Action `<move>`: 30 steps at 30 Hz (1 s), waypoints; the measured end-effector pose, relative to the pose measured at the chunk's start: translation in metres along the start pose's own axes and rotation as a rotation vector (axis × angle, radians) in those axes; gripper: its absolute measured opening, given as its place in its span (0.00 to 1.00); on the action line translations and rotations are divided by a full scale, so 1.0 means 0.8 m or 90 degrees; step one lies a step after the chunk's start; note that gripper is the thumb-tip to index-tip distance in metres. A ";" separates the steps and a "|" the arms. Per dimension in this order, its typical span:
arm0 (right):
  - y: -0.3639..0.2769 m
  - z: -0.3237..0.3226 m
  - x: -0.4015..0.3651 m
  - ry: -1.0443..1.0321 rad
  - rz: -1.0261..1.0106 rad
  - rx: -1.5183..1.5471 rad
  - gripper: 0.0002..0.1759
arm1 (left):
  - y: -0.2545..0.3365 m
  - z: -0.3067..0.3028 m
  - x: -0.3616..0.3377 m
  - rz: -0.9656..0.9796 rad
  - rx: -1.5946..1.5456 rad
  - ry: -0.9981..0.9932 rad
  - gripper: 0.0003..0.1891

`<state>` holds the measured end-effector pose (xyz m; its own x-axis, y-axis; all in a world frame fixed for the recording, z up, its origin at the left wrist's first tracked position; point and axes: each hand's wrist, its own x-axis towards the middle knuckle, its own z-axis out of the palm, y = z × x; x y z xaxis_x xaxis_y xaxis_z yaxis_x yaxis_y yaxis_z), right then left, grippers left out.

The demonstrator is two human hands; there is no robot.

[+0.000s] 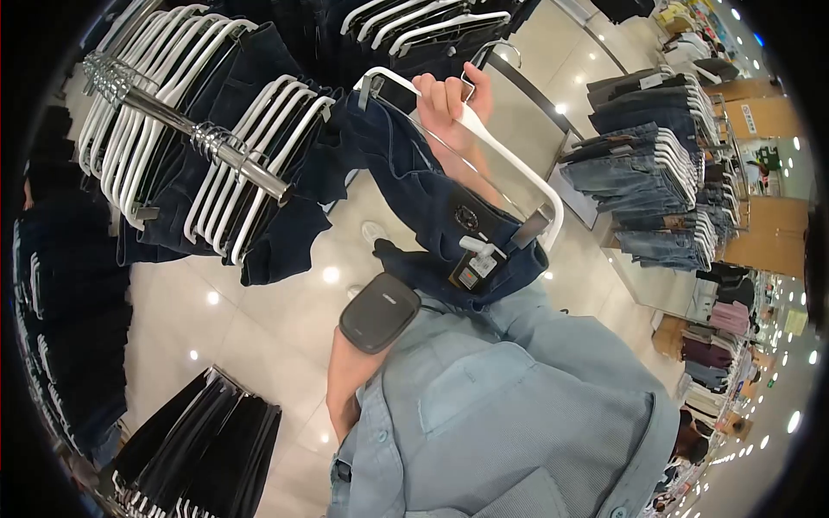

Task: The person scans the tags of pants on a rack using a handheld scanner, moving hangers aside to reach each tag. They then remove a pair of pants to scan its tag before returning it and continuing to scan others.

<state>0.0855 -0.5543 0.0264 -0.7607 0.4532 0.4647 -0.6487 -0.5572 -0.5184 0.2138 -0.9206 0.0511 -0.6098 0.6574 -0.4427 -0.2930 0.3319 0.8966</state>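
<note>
While the grip point(452, 102) holds the white hanger point(516, 159), dark jeans point(413, 200) hang below it.

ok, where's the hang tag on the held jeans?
Head view, just right of centre: the hang tag is on the dark jeans, partly under the white plastic tag, near the lower clip of the white hanger.

Black box point(381, 312) on arm point(347, 377): white marks are showing, too tiny to read.
Tag point(469, 274) on jeans point(397, 168): its print is looking too small.
Wall sign point(748, 118): its marks are looking blurry.
</note>
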 end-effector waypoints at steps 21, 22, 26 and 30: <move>-0.019 0.112 -0.122 0.047 0.029 -0.209 0.37 | -0.066 0.003 -0.144 0.134 -0.092 0.041 0.25; -0.012 0.105 -0.122 0.019 0.008 -0.233 0.37 | -0.059 0.003 -0.150 0.140 -0.106 0.045 0.25; 0.006 0.123 -0.125 0.016 0.016 -0.232 0.38 | -0.074 0.001 -0.154 0.209 -0.131 0.072 0.24; 0.008 0.112 -0.105 -0.163 0.023 -0.091 0.32 | -0.075 -0.006 -0.149 0.205 -0.150 0.058 0.25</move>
<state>0.1473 -0.6582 0.0483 -0.7640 0.2340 0.6013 -0.6322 -0.4583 -0.6248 0.3008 -1.0222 0.0502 -0.7578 0.6359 -0.1463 -0.2305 -0.0511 0.9717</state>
